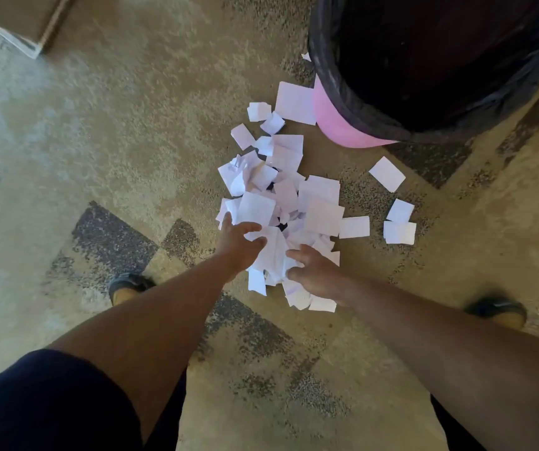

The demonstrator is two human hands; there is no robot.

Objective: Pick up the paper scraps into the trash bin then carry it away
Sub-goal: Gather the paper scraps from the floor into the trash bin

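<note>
A heap of white paper scraps point(289, 196) lies on the carpet in front of me. My left hand point(239, 242) and my right hand point(315, 270) close in on the near end of the heap from both sides, fingers curled round a bunch of crumpled scraps point(274, 252) between them. The pink trash bin point(343, 128), lined with a black bag point(333, 76), stands at the upper right, just beyond the heap. A few loose scraps point(387, 174) lie to the right of the pile.
Patterned beige and grey carpet point(125, 151) covers the floor. My two feet in dark shoes point(129, 286) stand either side of the pile. A cardboard box corner point(17, 24) sits at the upper left.
</note>
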